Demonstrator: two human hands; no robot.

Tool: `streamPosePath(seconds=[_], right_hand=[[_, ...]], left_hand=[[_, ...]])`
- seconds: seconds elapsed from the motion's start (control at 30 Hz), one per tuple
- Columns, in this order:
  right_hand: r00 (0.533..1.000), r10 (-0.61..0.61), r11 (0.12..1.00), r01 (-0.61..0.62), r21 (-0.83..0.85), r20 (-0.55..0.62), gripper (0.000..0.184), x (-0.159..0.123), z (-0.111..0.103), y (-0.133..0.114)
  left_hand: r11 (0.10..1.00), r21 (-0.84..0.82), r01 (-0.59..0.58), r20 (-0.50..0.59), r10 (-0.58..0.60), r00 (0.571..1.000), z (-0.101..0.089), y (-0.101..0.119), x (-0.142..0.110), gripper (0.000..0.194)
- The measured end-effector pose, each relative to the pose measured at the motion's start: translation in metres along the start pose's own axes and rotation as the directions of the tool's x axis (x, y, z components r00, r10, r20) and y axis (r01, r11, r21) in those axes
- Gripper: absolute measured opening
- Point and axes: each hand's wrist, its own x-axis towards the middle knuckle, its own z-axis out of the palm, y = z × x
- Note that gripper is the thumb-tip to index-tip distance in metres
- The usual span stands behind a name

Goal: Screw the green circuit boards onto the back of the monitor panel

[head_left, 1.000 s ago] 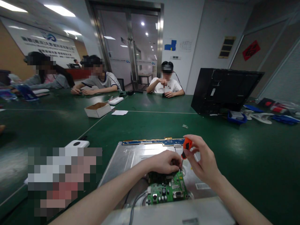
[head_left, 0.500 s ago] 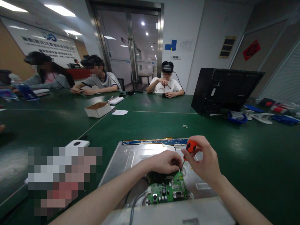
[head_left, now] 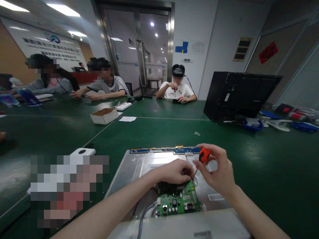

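Observation:
My right hand grips a screwdriver by its red-and-black handle, thumb and fingers closed round it. The thin shaft slants down to the upper right corner of a green circuit board. Close to the tip, my left hand lies over the board's far edge with its fingers curled together; whatever they pinch is hidden. Under the board is a silver metal panel with a blue strip board along its far edge. A grey cable leads from the board's left side towards me.
A black monitor stands at the back right, near a blue tray. An open box and a paper slip lie left of centre. A white device is at the left. Several people sit across the green table.
My right hand's fingers have shifted round the screwdriver handle, which has turned slightly. The left hand and the circuit board stay in place.

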Motion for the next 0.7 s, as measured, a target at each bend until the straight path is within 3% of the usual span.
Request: streamPosePath(seconds=[0.23,0.43,0.6,0.7], right_hand=[[0.999,0.021,1.0,-0.02,0.01,-0.033,0.038,-0.0018,0.0028,0.0011],[0.999,0.002,1.0,-0.003,0.009,0.033,0.034,0.0028,-0.0001,-0.0009],[0.995,0.0,1.0,0.0,-0.001,0.103,0.042,0.0041,-0.0022,-0.0029],[0.996,0.015,1.0,-0.014,-0.011,0.09,0.04,0.0023,-0.0015,-0.0025]], left_hand=[[1.0,-0.001,0.002,0.006,-0.002,1.0,0.0004,-0.0002,-0.0005,0.02],[1.0,0.002,-0.002,0.001,0.002,1.0,-0.0003,0.001,-0.0007,0.013],[1.0,0.009,0.006,-0.001,-0.006,1.0,0.0008,0.0011,-0.0004,0.014],[1.0,0.005,0.01,-0.004,-0.01,1.0,0.0009,0.0013,-0.0003,0.014]])
